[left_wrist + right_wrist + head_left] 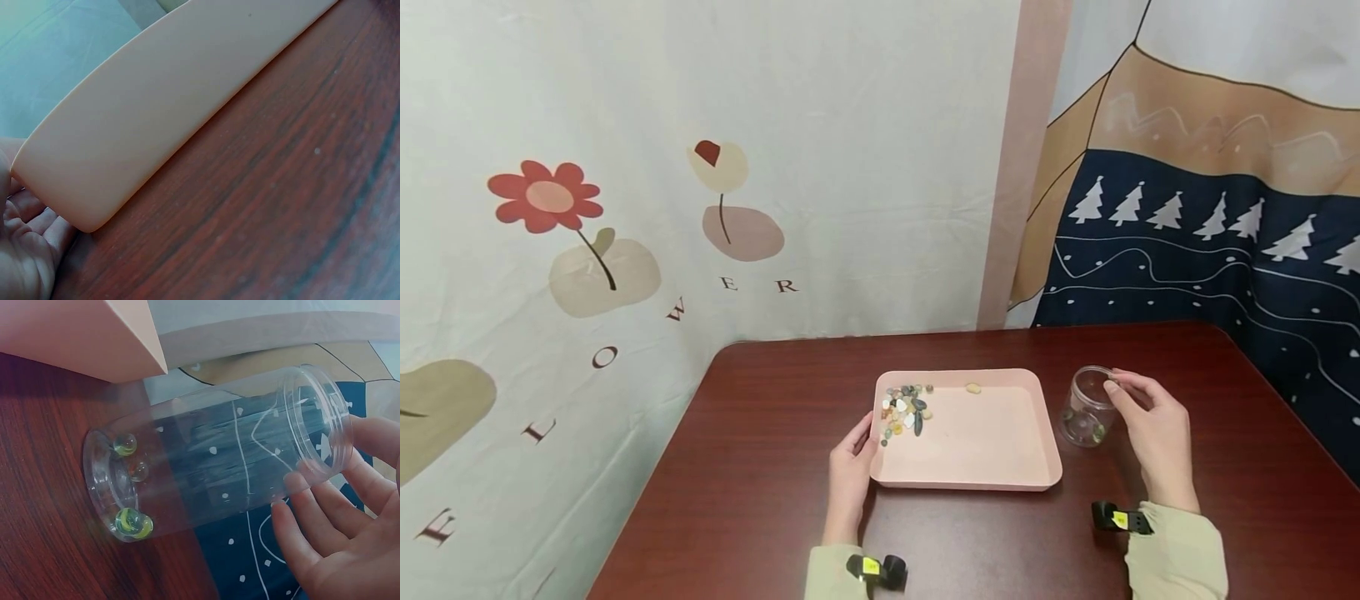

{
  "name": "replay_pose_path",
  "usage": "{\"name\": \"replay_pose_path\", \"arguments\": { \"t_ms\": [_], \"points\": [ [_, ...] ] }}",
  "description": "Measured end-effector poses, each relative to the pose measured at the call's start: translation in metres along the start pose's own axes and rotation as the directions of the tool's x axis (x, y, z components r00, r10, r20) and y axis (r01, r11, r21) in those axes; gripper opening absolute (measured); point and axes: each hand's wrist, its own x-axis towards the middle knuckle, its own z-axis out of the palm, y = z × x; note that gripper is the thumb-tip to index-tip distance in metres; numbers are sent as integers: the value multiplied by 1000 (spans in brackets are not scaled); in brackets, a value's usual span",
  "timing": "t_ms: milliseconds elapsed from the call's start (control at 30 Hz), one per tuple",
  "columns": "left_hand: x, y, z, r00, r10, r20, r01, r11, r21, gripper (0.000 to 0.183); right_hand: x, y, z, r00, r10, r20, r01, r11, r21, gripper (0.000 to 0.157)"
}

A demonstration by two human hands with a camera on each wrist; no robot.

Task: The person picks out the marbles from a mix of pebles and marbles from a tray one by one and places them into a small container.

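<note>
A pink rectangular tray [985,446] lies flat on the table. My left hand [850,479] grips its left edge; in the left wrist view, fingers [37,219] reach round the tray's corner. Several small pebbles [900,408] in white, amber, grey and dark green lie at the tray's left side, and a yellowish one [973,388] sits alone by the far rim. Right of the tray stands a clear jar [1084,408], upright with its mouth uncovered. My right hand [1159,437] holds the jar at its rim. Several glass marbles [130,522] with yellow-green swirls rest on the jar's bottom.
The dark red wooden table [760,467] ends at the back against a pale printed curtain [865,167]. A navy curtain with white trees [1187,275] hangs behind the table's right side. Black straps with small devices [880,571] sit on both wrists.
</note>
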Motion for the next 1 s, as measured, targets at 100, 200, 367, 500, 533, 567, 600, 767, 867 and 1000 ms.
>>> {"name": "replay_pose_path", "arguments": {
  "t_ms": [100, 200, 367, 500, 533, 567, 600, 767, 867, 1000],
  "points": [
    [0, 0, 0, 1000, -2, -1, 2, 1000, -4, 34, 0, 0, 0, 1000, 8, 10, -8, 1000, -10, 45],
    [0, 0, 1, 1000, 2, -6, -2, 1000, 4, 34, 0, 0, 0, 1000, 18, 19, -18, 1000, -14, 45],
    [-1, 0, 2, 1000, 4, -8, -4, 1000, 8, 34, 0, 1, 0, 999, 26, 21, -26, 1000, -12, 45],
    [-1, 1, 1, 1000, -4, -4, 4, 1000, 5, 34, 1, 2, 0, 1000, 19, 23, -19, 1000, -6, 44],
    [-1, 1, 1, 1000, -3, -1, 3, 1000, -1, 34, 1, 2, 0, 1000, 19, 24, -19, 1000, -6, 44],
    [-1, 2, 0, 1000, -8, 3, 8, 1000, -10, 34, 1, 2, 0, 999, 18, 26, -18, 1000, -5, 44],
    [-2, 5, 0, 1000, -13, 6, 13, 1000, -10, 34, 1, 2, 0, 999, 18, 27, -18, 1000, -6, 44],
    [-10, 25, 0, 999, -32, 19, 33, 999, -16, 36, 1, 3, 0, 999, 22, 27, -21, 1000, -11, 44],
    [-13, 29, 1, 999, -27, 20, 27, 1000, -14, 36, 1, 3, 0, 999, 19, 26, -19, 1000, -13, 45],
    [-13, 31, 1, 999, -25, 20, 26, 1000, -13, 36, 1, 4, 1, 1000, 12, 25, -12, 1000, -14, 44]
  ]
}}
